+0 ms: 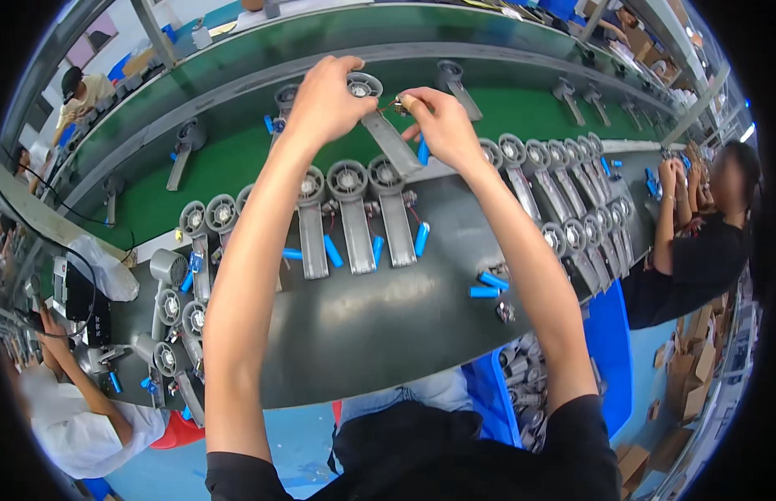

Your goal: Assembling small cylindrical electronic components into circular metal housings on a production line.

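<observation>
At the far side of the bench my left hand (325, 102) grips the round head of a grey handheld fan housing (391, 142). Its long open handle slants down toward the right. The fingers of my right hand (444, 127) pinch a small wired part (399, 107) just beside that head; thin reddish wires run from it toward the housing. A blue cylindrical battery (423, 151) shows below my right fingers. Under my hands stands a row of similar fan housings (353, 225), several with blue batteries (333, 250) beside their handles.
Behind the row runs a green conveyor (237, 167) carrying spaced housings. More housings (563, 184) crowd the right side. Loose batteries (485, 292) lie on the dark bench (363, 334). A blue bin (490, 392) of grey parts sits below. Co-workers sit at left (79, 434) and right (697, 250).
</observation>
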### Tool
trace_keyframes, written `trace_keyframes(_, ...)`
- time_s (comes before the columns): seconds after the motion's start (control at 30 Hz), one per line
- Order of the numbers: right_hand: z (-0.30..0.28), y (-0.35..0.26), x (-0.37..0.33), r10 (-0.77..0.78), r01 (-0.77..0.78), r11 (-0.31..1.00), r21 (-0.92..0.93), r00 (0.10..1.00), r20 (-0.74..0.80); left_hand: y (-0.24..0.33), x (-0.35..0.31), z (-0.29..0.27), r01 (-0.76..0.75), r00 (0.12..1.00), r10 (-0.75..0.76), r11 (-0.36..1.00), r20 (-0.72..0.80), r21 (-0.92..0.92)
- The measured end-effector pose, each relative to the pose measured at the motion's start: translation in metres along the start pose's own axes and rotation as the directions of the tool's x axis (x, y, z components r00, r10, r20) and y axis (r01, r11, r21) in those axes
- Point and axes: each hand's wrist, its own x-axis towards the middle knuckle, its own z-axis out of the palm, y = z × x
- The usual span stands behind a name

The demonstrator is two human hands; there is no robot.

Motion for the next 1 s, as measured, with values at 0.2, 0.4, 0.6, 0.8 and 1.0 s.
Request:
trace_keyframes(0.2,0.025,0.091,0.093,0.050,-0.031,0.984,-0.176,0.993,0.104,-0.098,0.064,0.080,0.045,0.986,-0.049,0.998,0.158,0.032)
trace_keyframes(0.4,-0.017,0.090,0.118,-0.165,-0.017,0.692,-0.722,0.970,-0.181,-0.131,0.061,0.087,0.041,0.984,-0.038,0.999,0.173,-0.010)
trace_keyframes(0.6,-0.085,0.145,0.140,0.376,-0.272,0.662,-0.699,0.927,-0.004,-0.092,0.047,0.058,0.102,0.992,-0.106,0.993,0.068,0.058)
trace_keyframes(0.8,-0.087,0.082,0.082,0.371,-0.333,0.910,-0.248,0.920,0.124,-0.026,0.006,0.034,-0.022,0.997,0.014,0.994,-0.073,-0.110)
trace_keyframes(1.0,-0.065,-0.012,-0.094,0.178,-0.160,0.983,-0.086,0.947,0.266,0.066,-0.093,0.034,-0.128,0.984,0.093,0.961,-0.151,-0.246)
